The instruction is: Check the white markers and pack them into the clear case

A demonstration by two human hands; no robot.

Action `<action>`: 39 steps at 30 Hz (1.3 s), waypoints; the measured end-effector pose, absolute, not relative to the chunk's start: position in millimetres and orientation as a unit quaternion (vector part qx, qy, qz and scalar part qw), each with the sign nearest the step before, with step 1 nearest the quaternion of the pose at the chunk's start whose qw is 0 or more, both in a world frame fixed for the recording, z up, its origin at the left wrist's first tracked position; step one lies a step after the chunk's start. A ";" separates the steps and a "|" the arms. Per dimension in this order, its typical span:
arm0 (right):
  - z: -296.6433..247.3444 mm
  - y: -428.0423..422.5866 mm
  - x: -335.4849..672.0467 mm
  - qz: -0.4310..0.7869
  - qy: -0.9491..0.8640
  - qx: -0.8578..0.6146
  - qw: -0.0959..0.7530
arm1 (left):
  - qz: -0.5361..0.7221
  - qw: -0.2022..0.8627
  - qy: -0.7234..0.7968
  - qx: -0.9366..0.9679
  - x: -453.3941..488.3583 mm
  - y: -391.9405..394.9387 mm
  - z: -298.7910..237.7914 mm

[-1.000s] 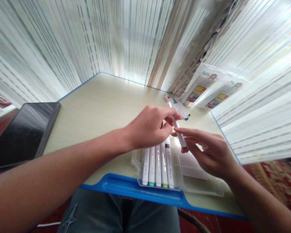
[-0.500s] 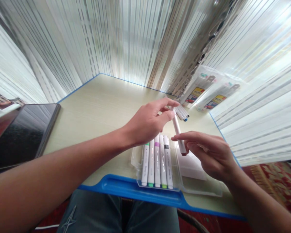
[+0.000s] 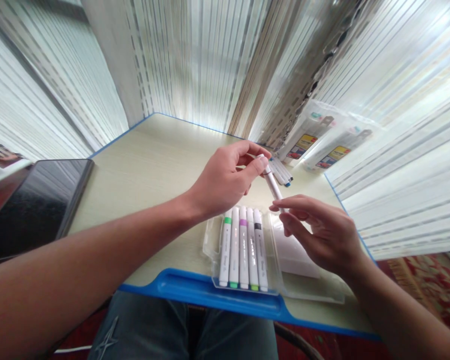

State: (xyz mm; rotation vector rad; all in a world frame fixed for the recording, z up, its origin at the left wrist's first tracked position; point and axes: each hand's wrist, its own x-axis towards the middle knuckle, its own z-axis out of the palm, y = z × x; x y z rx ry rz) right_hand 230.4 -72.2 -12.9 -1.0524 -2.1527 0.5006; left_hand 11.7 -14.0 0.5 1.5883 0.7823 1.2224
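Note:
A white marker point(image 3: 273, 185) slants in the air between my two hands. My left hand point(image 3: 234, 172) pinches its upper end between thumb and fingers. The lower end is gripped by the thumb and fingertips of my right hand point(image 3: 317, 232), which hide that tip. Below my hands lies an open clear plastic case point(image 3: 209, 245). Several white markers point(image 3: 243, 250) lie side by side in its left half, with green, purple and black bands. Its clear lid point(image 3: 315, 291) is folded out to the right, with a white card or insert point(image 3: 294, 257) on it, partly under my right hand.
More markers point(image 3: 281, 174) lie behind my hands on the pale table point(image 3: 153, 165). Two clear packages point(image 3: 303, 137) with yellow labels stand at the back right. On the left is a dark tablet point(image 3: 41, 200). A blue tray edge point(image 3: 180, 287) runs along the front; striped curtains point(image 3: 195, 65) surround the table.
The marker has moved slightly up and away from me. My right hand has closed its fingertips over the lower end, which showed a dark reddish tip before.

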 end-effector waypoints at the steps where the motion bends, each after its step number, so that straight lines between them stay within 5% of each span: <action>1: -13.9 -71.8 231.2 0.196 -0.821 -0.408 0.347 | 0.501 0.475 0.324 0.647 11.4 -13.8 1.1; 25: -14.4 -65.0 226.3 0.211 -0.700 -0.481 0.484 | 0.418 0.409 0.375 0.719 11.1 -18.9 2.1; 39: -13.7 -63.5 227.9 0.248 -0.695 -0.484 0.471 | 0.412 0.420 0.374 0.717 9.9 -18.9 3.5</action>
